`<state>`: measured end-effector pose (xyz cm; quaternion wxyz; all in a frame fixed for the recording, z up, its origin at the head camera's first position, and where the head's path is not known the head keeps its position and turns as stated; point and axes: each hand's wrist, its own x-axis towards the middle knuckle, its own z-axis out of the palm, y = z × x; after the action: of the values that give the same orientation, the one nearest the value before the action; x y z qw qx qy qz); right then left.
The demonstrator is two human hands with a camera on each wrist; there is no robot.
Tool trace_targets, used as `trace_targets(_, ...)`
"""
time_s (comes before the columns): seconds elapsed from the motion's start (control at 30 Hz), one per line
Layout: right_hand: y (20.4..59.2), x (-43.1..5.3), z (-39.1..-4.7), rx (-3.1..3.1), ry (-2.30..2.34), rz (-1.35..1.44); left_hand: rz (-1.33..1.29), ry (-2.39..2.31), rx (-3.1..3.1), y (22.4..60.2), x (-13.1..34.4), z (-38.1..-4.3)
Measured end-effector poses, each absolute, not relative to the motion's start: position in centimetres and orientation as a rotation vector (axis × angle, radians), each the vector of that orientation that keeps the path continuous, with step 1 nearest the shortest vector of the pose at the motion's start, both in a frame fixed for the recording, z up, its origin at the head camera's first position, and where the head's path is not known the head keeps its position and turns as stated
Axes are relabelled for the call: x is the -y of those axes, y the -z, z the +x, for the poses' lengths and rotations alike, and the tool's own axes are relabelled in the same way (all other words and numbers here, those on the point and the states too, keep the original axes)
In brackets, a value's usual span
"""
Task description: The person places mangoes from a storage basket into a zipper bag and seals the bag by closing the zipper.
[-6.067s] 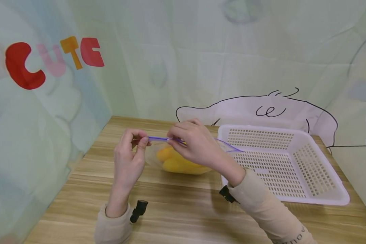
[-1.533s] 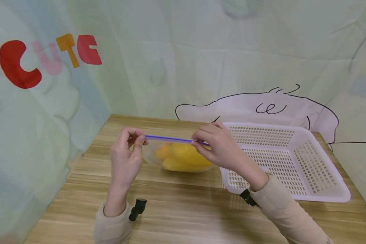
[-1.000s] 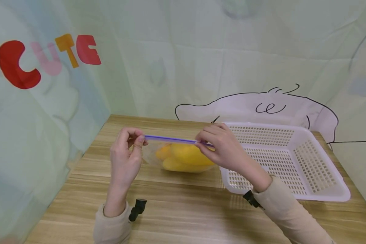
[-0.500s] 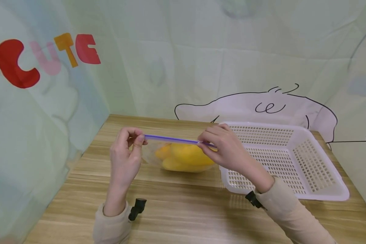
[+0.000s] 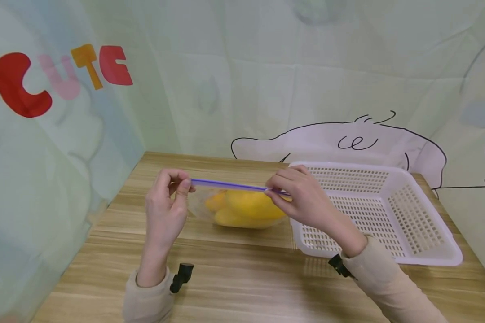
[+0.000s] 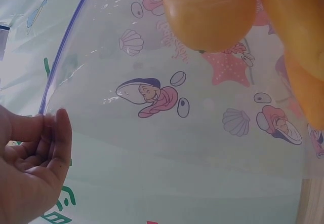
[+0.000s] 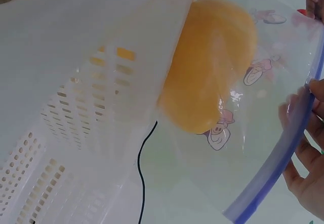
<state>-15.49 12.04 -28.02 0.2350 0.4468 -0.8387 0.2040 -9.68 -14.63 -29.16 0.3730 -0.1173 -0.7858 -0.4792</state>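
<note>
A clear zip-lock bag [image 5: 200,204] printed with shells and starfish stands on the table, its blue zip strip [image 5: 226,184] stretched along the top. Several smooth yellow and orange fruit-like things [image 5: 250,206] fill the bag; their exact kind is unclear. My left hand [image 5: 167,204] pinches the left end of the strip between thumb and fingers. Toward the other end, my right hand [image 5: 303,197] pinches the strip, a small clear slider just showing at its fingertips. In the right wrist view the strip's free end [image 7: 243,211] hangs past that hand.
Right of the bag sits a white perforated plastic basket [image 5: 432,260], its left rim close to the bag and behind my right forearm. The wood-grain table [image 5: 234,278] extends in front. A printed cloth backdrop [image 5: 210,89] closes off the back and left.
My right hand has slid rightward along the zip strip, far over six seconds and slightly in the last second. The strip's gaping right part has come together. My left hand keeps its pinch.
</note>
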Motion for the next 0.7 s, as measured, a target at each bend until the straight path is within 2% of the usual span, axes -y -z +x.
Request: trace_targets(0.7,28.32,-12.74,-15.52,2.282,-0.543,1.214,-0.294,1.214,2.022,29.08,14.69,-9.56)
